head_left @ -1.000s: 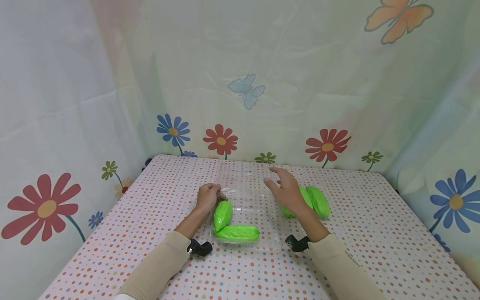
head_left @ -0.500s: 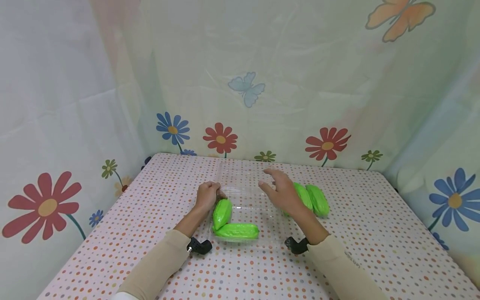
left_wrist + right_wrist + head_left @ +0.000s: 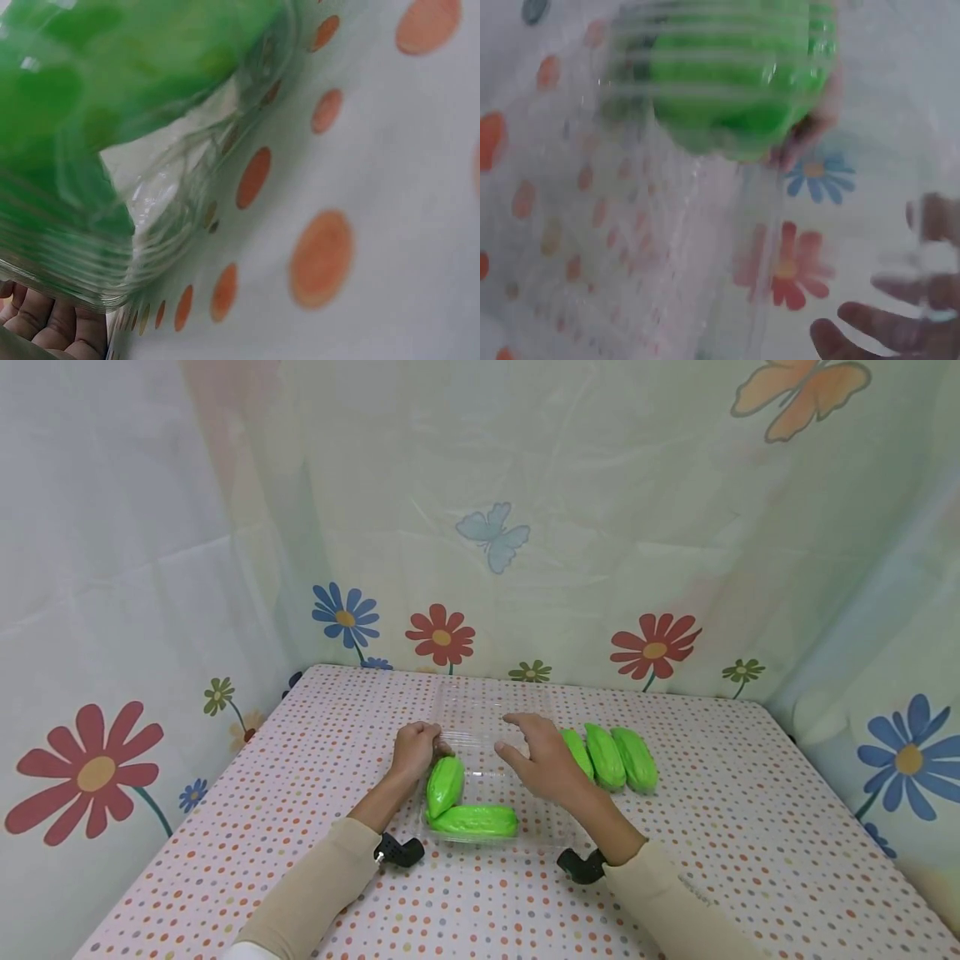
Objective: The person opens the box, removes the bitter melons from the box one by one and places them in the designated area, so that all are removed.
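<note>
A clear plastic clamshell box lies on the table with its lid tipped back. Inside it are two bright green, oblong, ridged pieces. One piece stands along the left wall and the other lies along the front. My left hand grips the box's left edge near the hinge, its curled fingers showing beyond the ribbed wall in the left wrist view. Over the box's right side hovers my right hand, thumb and fingers apart and holding nothing. Its spread fingers are blurred in the right wrist view.
Right of the box, three similar green pieces lie side by side on the dotted tablecloth: one partly behind my right hand, one in the middle, one at the right. A flowered curtain surrounds the table's far sides.
My right hand has moved left from beside the green pieces to over the box, uncovering more of the three pieces. My left hand stays at the box's edge.
</note>
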`<state>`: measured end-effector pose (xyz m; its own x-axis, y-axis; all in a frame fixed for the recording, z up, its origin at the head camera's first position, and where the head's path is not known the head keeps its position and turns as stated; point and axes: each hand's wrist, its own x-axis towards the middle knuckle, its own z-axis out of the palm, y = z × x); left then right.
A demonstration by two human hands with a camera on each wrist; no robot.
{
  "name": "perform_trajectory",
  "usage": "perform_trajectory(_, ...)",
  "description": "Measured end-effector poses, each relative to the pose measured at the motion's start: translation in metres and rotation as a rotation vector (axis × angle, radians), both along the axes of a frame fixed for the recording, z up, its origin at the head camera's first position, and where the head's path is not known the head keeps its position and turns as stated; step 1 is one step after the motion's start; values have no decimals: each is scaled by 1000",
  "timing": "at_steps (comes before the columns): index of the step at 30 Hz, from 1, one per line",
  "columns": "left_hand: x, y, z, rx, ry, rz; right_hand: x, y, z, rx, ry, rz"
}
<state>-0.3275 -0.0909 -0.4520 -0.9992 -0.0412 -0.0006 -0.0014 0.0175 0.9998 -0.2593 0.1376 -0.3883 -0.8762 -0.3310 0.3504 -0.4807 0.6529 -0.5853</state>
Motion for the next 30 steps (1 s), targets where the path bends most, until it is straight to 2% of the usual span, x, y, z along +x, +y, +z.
perform_trajectory(11,-1,1,3,6,-10,11,8,-20,1,69,-42,25)
perform_trajectory(20,-1,1,3,22,-13,12,11,-35,0,126,-93,86)
perform_trajectory(30,-1,1,0,57,-19,9,9,-45,-6,197,-45,145)
